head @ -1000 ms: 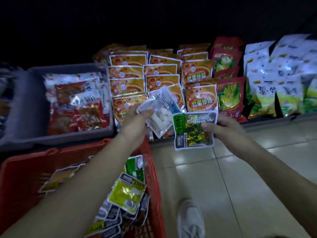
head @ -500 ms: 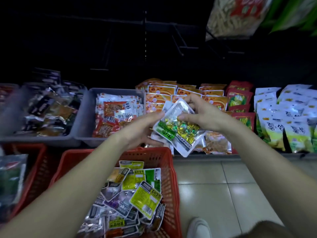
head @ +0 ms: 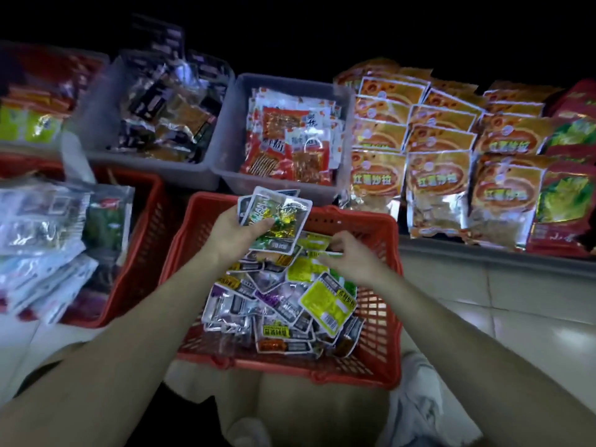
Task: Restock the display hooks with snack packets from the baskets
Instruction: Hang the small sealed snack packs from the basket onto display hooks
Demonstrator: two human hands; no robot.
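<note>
A red plastic basket (head: 380,321) stands in front of me, full of small snack packets (head: 327,303) in yellow, green, purple and silver. My left hand (head: 237,235) holds a small stack of clear packets (head: 280,221) with green and gold contents above the basket's far rim. My right hand (head: 350,258) reaches into the basket and pinches the edge of a yellow-green packet (head: 314,245) lying on the pile. No display hooks are visible; the top of the view is dark.
A second red basket (head: 142,227) with larger silver and green bags sits at the left. Behind it, grey bins (head: 225,130) hold dark and red-white snack packs. Rows of orange bags (head: 438,175) line a low shelf at right. The tiled floor lies at right; my knees and white shoes are below.
The view dropped from the shelf to the basket. My left hand took over the green-gold packets and lowered them; my right hand let go and moved down into the basket onto a packet.
</note>
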